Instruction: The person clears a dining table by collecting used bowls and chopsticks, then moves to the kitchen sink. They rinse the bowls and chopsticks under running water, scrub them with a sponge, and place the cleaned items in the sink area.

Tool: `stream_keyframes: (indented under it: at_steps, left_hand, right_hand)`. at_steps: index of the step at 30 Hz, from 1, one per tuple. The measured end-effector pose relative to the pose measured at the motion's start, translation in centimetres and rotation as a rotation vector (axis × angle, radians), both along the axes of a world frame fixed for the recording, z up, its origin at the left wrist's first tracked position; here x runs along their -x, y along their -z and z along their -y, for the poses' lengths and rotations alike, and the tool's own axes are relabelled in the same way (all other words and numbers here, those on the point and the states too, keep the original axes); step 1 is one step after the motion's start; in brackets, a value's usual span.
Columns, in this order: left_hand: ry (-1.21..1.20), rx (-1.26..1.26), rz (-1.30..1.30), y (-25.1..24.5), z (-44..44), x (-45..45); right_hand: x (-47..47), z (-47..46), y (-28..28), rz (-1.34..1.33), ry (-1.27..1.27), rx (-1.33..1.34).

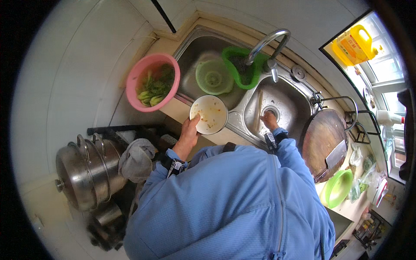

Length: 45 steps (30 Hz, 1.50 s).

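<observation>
My left hand [189, 133] grips the rim of a white bowl [213, 113], thumb inside; food scraps and a little residue cling to its inner surface. The bowl is over the front edge of the left basin. My right hand [269, 120] reaches down into the right steel sink basin [294, 100], at the drain. Its fingers are bunched, and whether they hold anything cannot be told. Beside them a long pale stick [260, 100] lies in the basin. The chrome faucet [269, 35] arches over a green strainer basket [242, 66], and a pale green colander [214, 78] sits in the left basin.
A pink basin [152, 83] of leafy greens stands left of the sink. On the right, a round wooden chopping board [321, 136] bears a cleaver [336, 154], with a green bowl [339, 188] nearby. A large steel steamer pot [87, 172] and a grey cloth [138, 161] are at the left.
</observation>
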<state>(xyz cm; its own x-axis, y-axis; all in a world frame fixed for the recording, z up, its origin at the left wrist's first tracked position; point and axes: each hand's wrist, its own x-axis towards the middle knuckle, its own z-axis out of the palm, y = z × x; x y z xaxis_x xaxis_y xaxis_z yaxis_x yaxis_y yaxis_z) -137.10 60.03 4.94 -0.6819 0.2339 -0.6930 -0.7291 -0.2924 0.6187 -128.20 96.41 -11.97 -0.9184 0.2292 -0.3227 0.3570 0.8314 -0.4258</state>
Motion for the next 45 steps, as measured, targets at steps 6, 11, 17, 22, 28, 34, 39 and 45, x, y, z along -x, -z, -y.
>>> stream_keyframes:
  at_steps: [6, 11, 17, 22, 28, 34, 39, 45]
  left_hand:
    - [-0.082, 0.017, 0.0, 0.6, -0.4, 1.1]
    - [-0.15, 0.051, 0.037, 0.6, 0.6, 2.7]
    - [0.013, -0.024, -0.063, 1.0, 1.4, 4.8]
    - [-0.014, -0.003, 0.0, 1.2, 0.9, 5.0]
    - [0.025, -0.063, -0.037, 2.4, 1.1, 5.3]
    - [0.079, -0.054, -0.032, 3.2, 1.6, 5.9]
    - [0.099, -0.11, -0.05, 3.6, 1.4, 6.6]
    - [0.081, -0.092, -0.035, 4.6, 2.0, 7.1]
  right_hand:
    - [2.9, 2.9, -19.4, -0.194, -0.043, 0.843]
    - [3.6, 8.4, -38.8, -0.663, -0.466, 1.332]
    - [2.8, 17.1, -47.4, -1.006, -0.584, 1.984]
    - [2.1, 19.6, -47.0, -1.06, -0.689, 2.177]
    - [2.5, 19.9, -47.2, -1.246, -0.721, 2.067]
    - [2.7, 20.2, -47.7, -1.371, -0.733, 1.981]
    - [3.1, 20.2, -48.2, -1.556, -0.734, 1.863]
    - [3.1, 19.7, -48.8, -1.582, -0.726, 1.852]
